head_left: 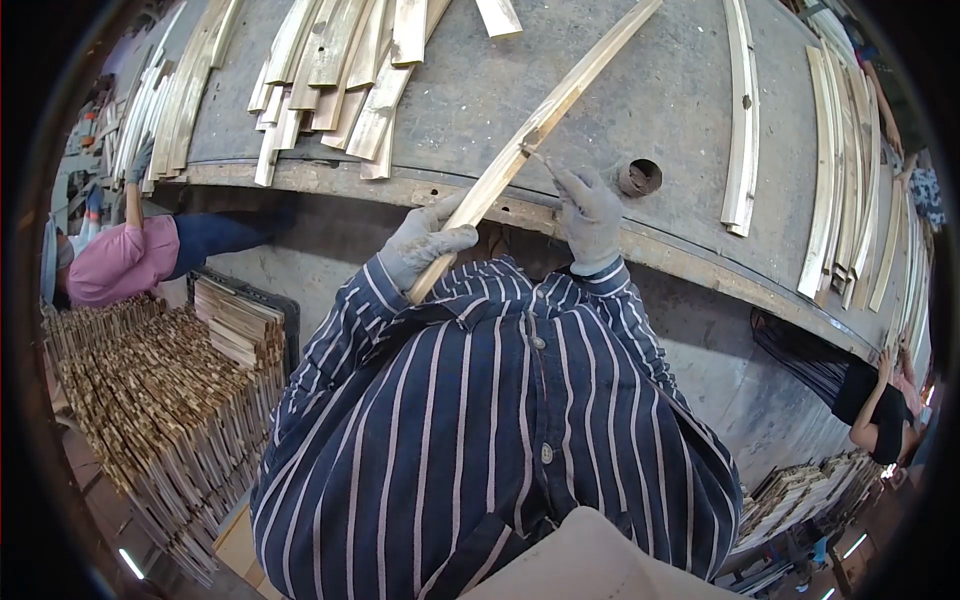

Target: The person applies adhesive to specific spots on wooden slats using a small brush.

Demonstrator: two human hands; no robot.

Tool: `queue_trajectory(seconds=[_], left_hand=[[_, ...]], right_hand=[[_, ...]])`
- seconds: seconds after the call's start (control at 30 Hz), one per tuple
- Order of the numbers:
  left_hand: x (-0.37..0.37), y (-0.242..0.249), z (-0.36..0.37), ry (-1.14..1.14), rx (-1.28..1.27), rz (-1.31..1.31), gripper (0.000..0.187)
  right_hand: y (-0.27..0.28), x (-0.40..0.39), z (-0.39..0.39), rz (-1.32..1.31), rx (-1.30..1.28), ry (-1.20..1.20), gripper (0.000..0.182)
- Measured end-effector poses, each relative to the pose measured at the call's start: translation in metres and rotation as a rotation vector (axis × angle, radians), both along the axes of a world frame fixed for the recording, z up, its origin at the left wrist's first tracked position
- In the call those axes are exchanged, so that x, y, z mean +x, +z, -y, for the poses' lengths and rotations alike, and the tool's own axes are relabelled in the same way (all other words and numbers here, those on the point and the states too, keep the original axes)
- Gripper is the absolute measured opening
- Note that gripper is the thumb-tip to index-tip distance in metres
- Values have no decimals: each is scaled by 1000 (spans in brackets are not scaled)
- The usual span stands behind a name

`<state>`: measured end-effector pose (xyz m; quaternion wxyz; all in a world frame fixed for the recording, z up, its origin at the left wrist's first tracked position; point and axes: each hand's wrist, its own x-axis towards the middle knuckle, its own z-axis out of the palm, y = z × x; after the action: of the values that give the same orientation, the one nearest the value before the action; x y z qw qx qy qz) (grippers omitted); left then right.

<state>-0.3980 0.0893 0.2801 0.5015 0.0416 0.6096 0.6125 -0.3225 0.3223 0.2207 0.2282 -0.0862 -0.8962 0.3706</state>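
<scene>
My left hand [427, 240], in a pale glove, is closed around the near end of a long wooden strip [560, 105]. The strip slants up and away over the table edge. In my gloved right hand [588, 210] is a thin, small tool [543, 158], its tip at a dark spot on the strip's side. The tool's exact kind is too small to make out. Just right of that hand, a small round brown container [640, 178] rests on the table, dark inside.
The grey worktable [660, 100] has a worn front edge. Piled wooden strips [340, 70] lie at the back left, more strips [840, 170] at right, and a pair [742, 120] between. A person in pink [125, 255] stands left near stacked wood [160, 390]; another person [880, 405] is at right.
</scene>
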Motion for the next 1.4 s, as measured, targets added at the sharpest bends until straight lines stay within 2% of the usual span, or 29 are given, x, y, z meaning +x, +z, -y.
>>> queue_trajectory(seconds=[0.1,0.17,0.3,0.37,0.5,0.53,0.57,0.6,0.63,0.67,0.7,0.73,0.8,0.9,0.97,1.03,1.1,1.17,1.23,1.3,1.37,1.4], left_hand=[[0,1,0,-15,-10,-1,64],[1,2,-1,-5,0,21,64],[0,0,-1,-9,7,12,64],[0,-3,0,-5,9,4,65],[2,3,-3,7,-14,-14,65],[2,2,-3,7,-15,-14,65],[0,0,-3,-9,-50,-57,65],[-1,-2,-2,-23,-87,-99,64],[-1,-11,1,-23,-89,-96,64],[0,-26,4,-25,-84,-260,66],[0,-38,7,-27,-79,-424,67],[-1,-48,10,-27,-77,-424,67],[-3,-54,13,-103,-358,-626,80],[-4,-44,12,-150,-479,-648,85],[-4,-29,6,-206,-573,-651,84],[-3,-22,5,-260,-669,-656,82],[-1,-19,6,-265,-705,-863,80],[0,-17,6,-265,-706,-887,79],[0,-20,8,-260,-710,-911,78],[1,-29,11,-225,-664,-1049,82],[0,-30,13,-223,-665,-1061,81],[0,-30,13,-224,-667,-1073,80]], right_hand=[[-4,-6,-1,-31,-78,-90,23],[-13,-8,0,-52,16,-115,23],[-6,-1,3,-27,73,-11,24],[-13,-1,-2,-97,-176,71,27],[-16,-4,-2,-63,-262,-104,31],[-14,-2,2,-49,-147,-74,33],[-12,-1,4,-37,-31,-41,35],[-7,0,4,-36,-31,-38,35],[1,2,2,-18,-62,81,31],[5,4,1,-1,-93,199,28],[3,4,-1,1,-93,197,28],[-2,3,-4,-31,-196,111,34],[-13,1,-7,-64,-300,25,39],[-22,1,-8,37,-363,-90,38],[-23,1,-8,199,-610,-192,36],[-20,-1,-8,194,-613,-179,35],[-23,-1,-9,194,-615,-170,34],[-34,-2,-10,88,-316,-84,34],[-28,-3,-7,81,-291,-75,34],[-25,-5,-5,71,-267,-67,33],[-24,-7,-5,-19,37,-81,28],[-21,-8,-4,-17,38,-82,28]])
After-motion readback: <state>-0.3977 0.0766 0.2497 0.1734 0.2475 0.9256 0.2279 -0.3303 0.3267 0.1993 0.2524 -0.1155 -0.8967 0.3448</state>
